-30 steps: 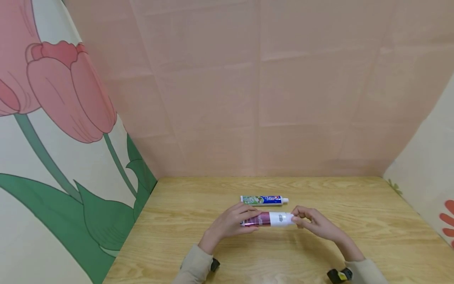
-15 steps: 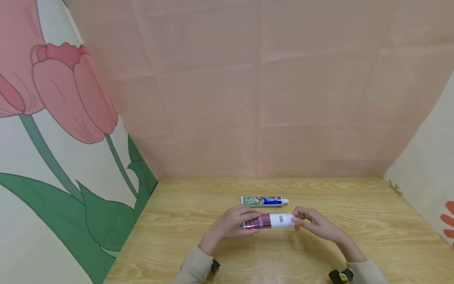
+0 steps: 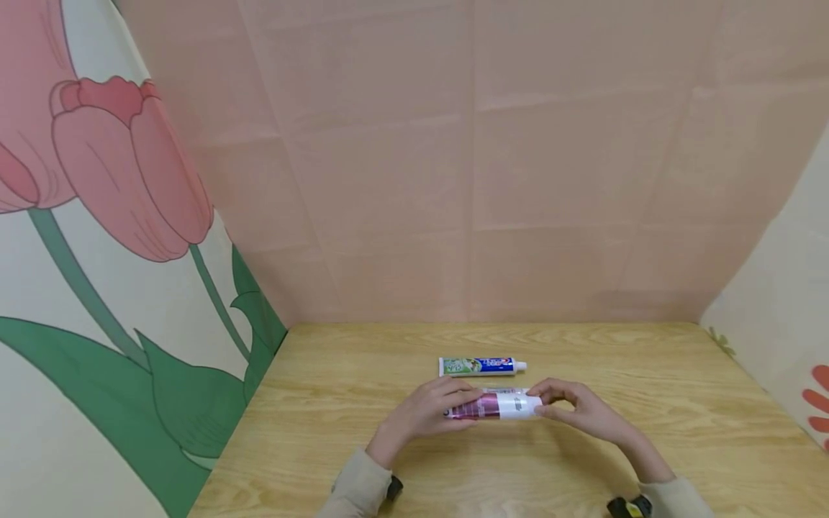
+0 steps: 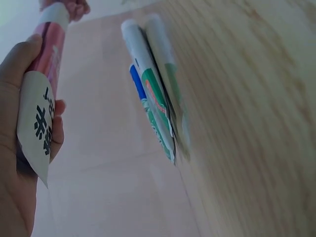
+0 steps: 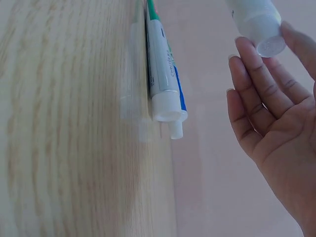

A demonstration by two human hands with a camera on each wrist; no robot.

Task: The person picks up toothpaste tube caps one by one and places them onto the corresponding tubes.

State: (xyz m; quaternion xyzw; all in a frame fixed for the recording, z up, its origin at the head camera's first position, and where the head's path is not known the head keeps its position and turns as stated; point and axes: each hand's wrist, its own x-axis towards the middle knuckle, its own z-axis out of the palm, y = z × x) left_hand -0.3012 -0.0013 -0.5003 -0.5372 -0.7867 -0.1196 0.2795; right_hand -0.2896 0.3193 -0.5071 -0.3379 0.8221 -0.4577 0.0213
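Observation:
A magenta and white toothpaste tube [image 3: 488, 407] lies crosswise between both hands, held above the table. My left hand [image 3: 427, 409] grips its magenta end, fingers over the top and thumb along the near side. In the left wrist view, dark characters show on the tube's white tail [image 4: 39, 121]. At the other end, my right hand [image 3: 583, 414] pinches the white cap [image 5: 270, 43] between thumb and fingers. Below lies a white and green tube [image 5: 163, 64], mostly hidden behind the held one in the head view. Behind that is a green and blue toothpaste tube [image 3: 482, 367].
The wood-grain table [image 3: 324, 410] runs back to a pink cloth backdrop [image 3: 388, 180]. A tulip-printed panel [image 3: 129, 180] borders the left side, and a pale printed panel [image 3: 777, 302] the right. Dark wrist straps [image 3: 628, 506] sit at the sleeves.
Both hands have shifted slightly right and toward me with the held tube. A strip of the white and green tube now shows behind it in the head view.

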